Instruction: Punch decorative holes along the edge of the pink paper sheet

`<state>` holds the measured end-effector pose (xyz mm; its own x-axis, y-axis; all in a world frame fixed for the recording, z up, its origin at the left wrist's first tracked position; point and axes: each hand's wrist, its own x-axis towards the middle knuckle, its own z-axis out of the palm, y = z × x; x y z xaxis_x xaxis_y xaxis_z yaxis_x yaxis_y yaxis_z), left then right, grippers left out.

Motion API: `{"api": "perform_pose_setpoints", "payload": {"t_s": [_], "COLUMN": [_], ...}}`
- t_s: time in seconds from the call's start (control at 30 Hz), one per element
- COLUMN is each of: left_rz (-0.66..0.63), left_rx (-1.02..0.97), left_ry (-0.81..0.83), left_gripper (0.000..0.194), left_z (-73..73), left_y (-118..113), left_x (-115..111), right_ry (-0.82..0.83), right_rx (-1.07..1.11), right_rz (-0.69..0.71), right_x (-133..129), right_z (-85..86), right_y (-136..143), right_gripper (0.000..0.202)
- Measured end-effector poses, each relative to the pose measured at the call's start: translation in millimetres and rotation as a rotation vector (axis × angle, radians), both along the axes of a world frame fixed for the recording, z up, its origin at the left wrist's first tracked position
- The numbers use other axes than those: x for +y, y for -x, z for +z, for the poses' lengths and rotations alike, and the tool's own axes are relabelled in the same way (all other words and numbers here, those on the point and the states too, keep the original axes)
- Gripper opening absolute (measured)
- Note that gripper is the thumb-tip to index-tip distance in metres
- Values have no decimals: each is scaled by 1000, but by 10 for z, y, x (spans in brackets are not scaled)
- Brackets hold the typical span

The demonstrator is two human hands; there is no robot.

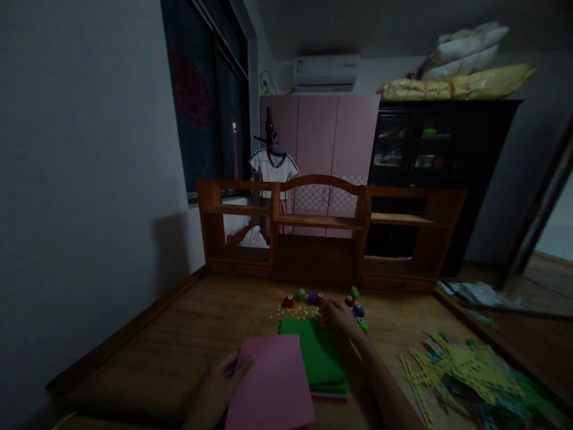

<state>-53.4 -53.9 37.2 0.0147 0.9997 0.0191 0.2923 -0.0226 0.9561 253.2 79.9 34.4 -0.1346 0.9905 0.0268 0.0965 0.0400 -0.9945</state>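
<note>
My left hand (224,382) grips the left edge of a pink sheet (273,382), thumb on top. The sheet partly overlaps a stack of green sheets (316,352), which shows a pinkish layer at its bottom edge. Over the stack's far right corner is my right hand (335,316), its fingers bent together; whatever they pinch is too small to make out. Just beyond lie scattered small yellow bits (298,312). Several little toys with eyes stand around them, among them a red one (289,301), a green one (301,294) and a purple one (358,309).
Yellow punched strips and sheets (470,364) lie heaped at the right of the wooden tabletop (179,334). A wooden shelf unit (317,224) borders the far edge. On the left stands a wall (111,179); plastic bags (478,294) lie beyond the right edge.
</note>
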Motion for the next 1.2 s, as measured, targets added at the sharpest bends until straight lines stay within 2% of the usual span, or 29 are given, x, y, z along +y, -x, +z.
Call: {"api": "perform_pose_setpoints", "payload": {"t_s": [0.07,0.13,0.2,0.27,0.33,0.4,0.47,0.5,0.57,0.63,0.7,0.87,1.07,1.2], "left_rz": [19,113,237,275,159,-1,-70,-56,-39,-14,11,30,18,10], "left_rx": [23,84,244,497,732,786,919,965,1001,1020,1046,1117,1130,1134], "left_ry": [-5,-73,-224,-441,-653,-756,-985,-1045,-1138,-1150,-1141,-1156,-1127,-1148], "left_gripper": [51,53,54,50,43,37,41,43,38,32,30,35,36,37], "left_z": [-23,-46,-61,-67,-78,-108,-160,-190,-248,-288,-304,-296,-302,-326], "left_y": [14,30,24,-36,-166,-349,-536,-613,-720,-765,-775,-784,-797,-784], "left_x": [22,41,33,-13,-86,-156,-195,-200,-190,-175,-175,-222,-230,-227], "right_ry": [-21,-57,-105,-146,-149,-90,-8,4,-79,-240,-313,-72,-282,-187], "right_rx": [41,80,113,103,38,-40,-73,-61,14,96,125,19,31,6], "right_rz": [-2,-10,-35,-63,-74,-39,17,33,10,-27,-34,27,-33,-30], "right_x": [30,65,92,97,78,42,-1,-21,-57,-85,-102,-91,-30,-37], "right_z": [-19,-27,-27,-19,-5,11,32,49,98,154,190,100,52,54], "right_y": [4,-7,-28,-48,-56,-46,-20,-5,24,39,38,19,9,7], "right_gripper": [43,44,47,50,54,57,60,59,55,52,52,63,50,56]}}
